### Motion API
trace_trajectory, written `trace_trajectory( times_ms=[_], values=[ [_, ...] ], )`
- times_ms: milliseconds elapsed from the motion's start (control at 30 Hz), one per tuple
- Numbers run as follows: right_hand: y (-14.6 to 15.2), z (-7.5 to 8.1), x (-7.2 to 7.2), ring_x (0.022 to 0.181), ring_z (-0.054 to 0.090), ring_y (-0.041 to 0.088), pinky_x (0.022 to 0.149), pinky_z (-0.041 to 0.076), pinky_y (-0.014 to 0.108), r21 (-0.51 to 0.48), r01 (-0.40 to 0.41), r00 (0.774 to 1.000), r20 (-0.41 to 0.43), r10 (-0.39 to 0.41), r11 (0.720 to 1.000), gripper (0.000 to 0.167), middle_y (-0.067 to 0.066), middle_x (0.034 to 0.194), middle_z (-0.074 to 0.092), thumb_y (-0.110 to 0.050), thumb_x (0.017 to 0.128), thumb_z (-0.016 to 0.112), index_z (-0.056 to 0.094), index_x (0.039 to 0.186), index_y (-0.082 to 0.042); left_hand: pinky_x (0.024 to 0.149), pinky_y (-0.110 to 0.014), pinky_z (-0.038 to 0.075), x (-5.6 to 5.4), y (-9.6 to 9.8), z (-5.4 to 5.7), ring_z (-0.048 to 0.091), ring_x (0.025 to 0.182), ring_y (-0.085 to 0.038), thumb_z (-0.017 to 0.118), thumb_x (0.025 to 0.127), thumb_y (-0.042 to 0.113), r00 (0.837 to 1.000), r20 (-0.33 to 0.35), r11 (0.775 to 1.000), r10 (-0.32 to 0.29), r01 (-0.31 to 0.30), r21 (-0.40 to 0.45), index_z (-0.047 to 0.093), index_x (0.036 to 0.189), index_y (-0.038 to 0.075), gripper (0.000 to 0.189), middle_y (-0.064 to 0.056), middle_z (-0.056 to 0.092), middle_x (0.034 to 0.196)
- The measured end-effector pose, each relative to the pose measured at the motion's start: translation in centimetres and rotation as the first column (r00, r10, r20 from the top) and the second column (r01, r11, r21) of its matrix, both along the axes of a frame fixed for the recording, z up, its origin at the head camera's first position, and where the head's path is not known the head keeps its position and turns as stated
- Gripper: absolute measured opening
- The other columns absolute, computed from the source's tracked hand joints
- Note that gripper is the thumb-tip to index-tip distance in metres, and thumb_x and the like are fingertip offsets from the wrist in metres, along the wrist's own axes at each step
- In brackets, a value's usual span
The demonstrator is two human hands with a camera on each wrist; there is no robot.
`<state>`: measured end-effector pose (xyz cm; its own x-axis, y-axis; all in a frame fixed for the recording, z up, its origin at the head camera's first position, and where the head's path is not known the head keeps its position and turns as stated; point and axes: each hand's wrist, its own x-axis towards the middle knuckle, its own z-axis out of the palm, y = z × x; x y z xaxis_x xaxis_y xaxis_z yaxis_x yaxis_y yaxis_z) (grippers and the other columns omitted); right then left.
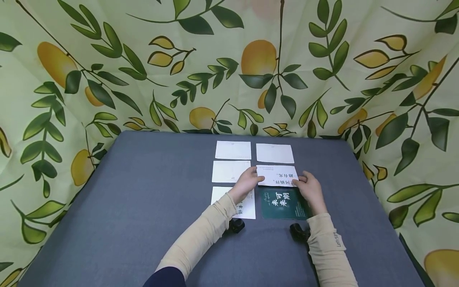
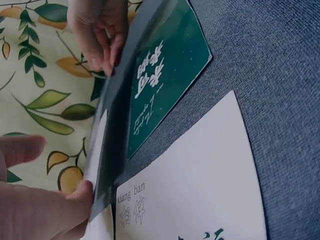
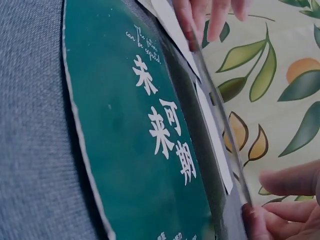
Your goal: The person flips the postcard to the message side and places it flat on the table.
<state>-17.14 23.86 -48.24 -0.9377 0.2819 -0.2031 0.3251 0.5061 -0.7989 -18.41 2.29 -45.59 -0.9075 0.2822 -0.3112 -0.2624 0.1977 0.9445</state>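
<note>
A white card (image 1: 276, 175) with dark Chinese characters, upside down in the head view, is held level between both hands. The left hand (image 1: 245, 183) pinches its left edge, and the right hand (image 1: 311, 191) has the lower right corner between thumb and fingers. Both wrist views show this card nearly edge-on, raised off the table. Just in front of it lies a dark green card (image 1: 283, 205) with white Chinese lettering. Under the left forearm, a white card (image 1: 249, 205) is partly covered; the left wrist view shows outlined characters and "xiang ban" printed on it (image 2: 200, 165).
Three more white cards lie flat: one at back left (image 1: 233, 150), one at back right (image 1: 275, 153) and one in the left column's middle (image 1: 229, 171). A grey cloth covers the table (image 1: 150, 191). Behind it hangs a leaf-and-fruit patterned curtain (image 1: 222, 91).
</note>
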Motion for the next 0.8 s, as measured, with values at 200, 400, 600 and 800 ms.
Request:
trace_trajectory(
  times_ms=[200, 400, 600, 800],
  values=[
    [1.3, -3.2, -1.6, 0.109, 0.053, 0.029, 0.089, 0.049, 0.038, -0.004, 0.109, 0.985, -0.133, -0.109, 0.994, 0.055, 0.021, 0.129, 0.053, -0.016, 0.09, 0.056, 0.039, 0.14, -0.001, 0.096, -0.029, 0.047, -0.2, 0.0, 0.2, 0.052, 0.116, -0.025, 0.062, 0.084, 0.005, 0.991, -0.052, 0.991, 0.121, -0.118, 0.057, 0.036, 0.138, -0.003, 0.061, -0.017, 0.049, 0.131],
    [1.3, -3.2, -1.5, 0.098, 0.055, 0.019, 0.073, 0.046, 0.017, -0.025, 0.186, 0.962, -0.198, -0.187, 0.982, 0.045, 0.011, 0.12, 0.06, -0.019, 0.089, 0.059, 0.052, 0.132, -0.009, 0.08, -0.022, 0.052, -0.2, 0.1, 0.3, 0.055, 0.093, -0.014, 0.064, 0.078, -0.005, 0.973, -0.077, 0.972, 0.217, -0.209, 0.103, 0.05, 0.125, 0.0, 0.049, -0.012, 0.055, 0.115],
    [1.2, -3.7, -1.7, 0.091, 0.052, 0.016, 0.069, 0.045, 0.017, -0.043, 0.212, 0.942, -0.257, -0.216, 0.976, 0.037, 0.005, 0.111, 0.061, -0.027, 0.09, 0.059, 0.06, 0.126, -0.017, 0.074, -0.021, 0.049, -0.6, -0.1, 0.0, 0.054, 0.084, -0.011, 0.063, 0.084, 0.004, 0.948, -0.102, 0.948, 0.302, -0.286, 0.14, 0.058, 0.109, 0.003, 0.026, -0.006, 0.058, 0.097],
    [1.3, -3.9, -1.9, 0.084, 0.049, 0.011, 0.065, 0.043, 0.016, -0.074, 0.239, 0.915, -0.315, -0.251, 0.968, 0.029, -0.002, 0.099, 0.058, -0.035, 0.09, 0.06, 0.065, 0.114, -0.02, 0.074, -0.028, 0.051, -0.9, -0.7, 0.4, 0.052, 0.075, -0.01, 0.062, 0.087, 0.009, 0.938, -0.131, 0.939, 0.322, -0.298, 0.172, 0.062, 0.099, 0.002, 0.015, 0.001, 0.054, 0.083]
  ],
)
